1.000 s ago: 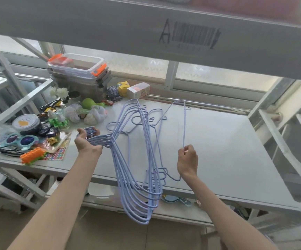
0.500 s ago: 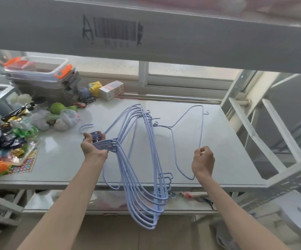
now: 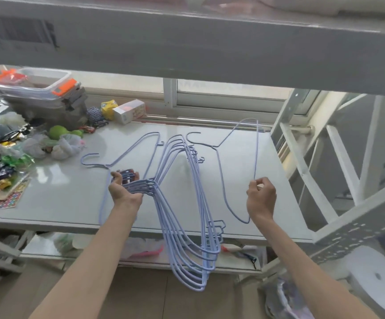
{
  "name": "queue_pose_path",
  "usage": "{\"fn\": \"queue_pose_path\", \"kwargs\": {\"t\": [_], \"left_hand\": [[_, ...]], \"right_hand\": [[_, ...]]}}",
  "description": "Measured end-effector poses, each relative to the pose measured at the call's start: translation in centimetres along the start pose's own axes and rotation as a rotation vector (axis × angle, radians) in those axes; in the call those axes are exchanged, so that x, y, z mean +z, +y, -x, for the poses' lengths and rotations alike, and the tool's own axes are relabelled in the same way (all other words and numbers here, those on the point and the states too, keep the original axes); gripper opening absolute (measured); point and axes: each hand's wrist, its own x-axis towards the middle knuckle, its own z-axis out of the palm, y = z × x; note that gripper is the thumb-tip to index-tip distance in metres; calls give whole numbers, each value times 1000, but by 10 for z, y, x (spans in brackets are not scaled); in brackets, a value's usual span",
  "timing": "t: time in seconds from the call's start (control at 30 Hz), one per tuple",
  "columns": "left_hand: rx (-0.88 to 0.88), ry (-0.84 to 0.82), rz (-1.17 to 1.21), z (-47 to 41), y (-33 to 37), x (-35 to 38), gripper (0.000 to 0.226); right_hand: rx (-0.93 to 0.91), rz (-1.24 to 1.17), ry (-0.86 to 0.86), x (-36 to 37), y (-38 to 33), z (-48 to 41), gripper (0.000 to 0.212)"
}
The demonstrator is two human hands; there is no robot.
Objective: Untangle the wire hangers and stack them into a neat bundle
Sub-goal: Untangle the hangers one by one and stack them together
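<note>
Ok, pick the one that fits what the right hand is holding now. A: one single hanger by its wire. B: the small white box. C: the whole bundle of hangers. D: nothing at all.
A: the right hand pinches the straight wire of a single hanger, held apart from the bundle of hangers gripped in the left hand.

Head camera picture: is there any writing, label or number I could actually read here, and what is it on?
No text can be read in this picture.
Dark printed mark on the grey beam overhead: looks like a barcode, too blurred to read.
Small white carton by the window: coloured print, too small to read.
Yellow packet beside it: print, illegible.
Patterned sheet at the table's left edge: coloured dots only, no legible words.
</note>
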Motion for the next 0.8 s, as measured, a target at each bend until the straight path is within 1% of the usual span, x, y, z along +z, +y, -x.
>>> {"fn": "queue_pose_path", "kwargs": {"t": [0.2, 0.37, 0.47, 0.53, 0.6, 0.73, 0.8], "left_hand": [[12, -12, 10, 8, -35, 0, 23], [38, -3, 12, 13, -53, 7, 22], [72, 5, -50, 14, -59, 7, 24], [75, 19, -66, 9, -62, 4, 29], [68, -3, -34, 5, -63, 1, 35], [93, -33, 13, 8, -66, 0, 62], [119, -20, 39, 12, -66, -1, 67]], "right_hand": [[-48, -143, -224, -4, -1, 5, 24], [-87, -176, -418, -2, 3, 17, 25], [-95, -175, -516, -2, 10, 24, 25], [-89, -189, -549, -3, 17, 26, 26], [-108, -169, -561, -4, 23, 27, 27], [-176, -63, -545, -3, 32, 29, 26], [-211, -15, -530, -2, 33, 29, 25]]}}
